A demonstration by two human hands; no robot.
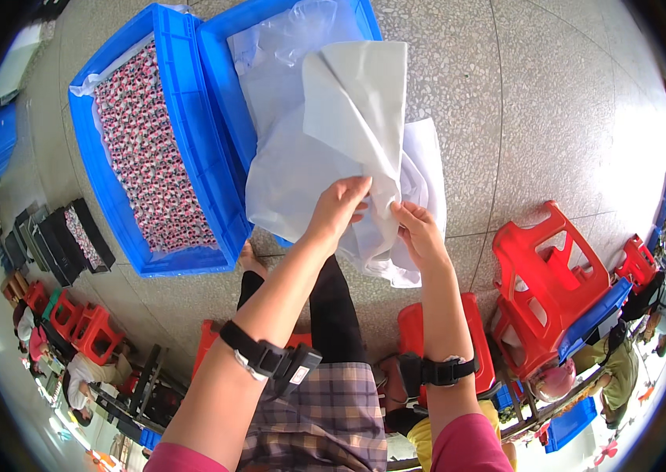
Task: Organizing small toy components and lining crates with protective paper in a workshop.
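A large, soft white plastic sheet [353, 94] hangs in folds in front of me, with one stiff-looking flap standing up at its top. My left hand [339, 206] is closed, its fingers curled on the gathered part of the sheet. Close by on the right, my right hand [419, 230] pinches the same sheet between thumb and fingers. The lower folds drape over the near side of a blue crate [368, 17] lined with clear plastic film [290, 39]. Whether the sheet is one layer or several, I cannot tell.
Left of the lined crate stands another blue crate [183, 134], holding many small pink, white and dark pieces [144, 149]. Red plastic stools [549, 275] stand at the right, others [89, 326] at the left. Other people sit along the lower edges. The floor [522, 118] is speckled stone.
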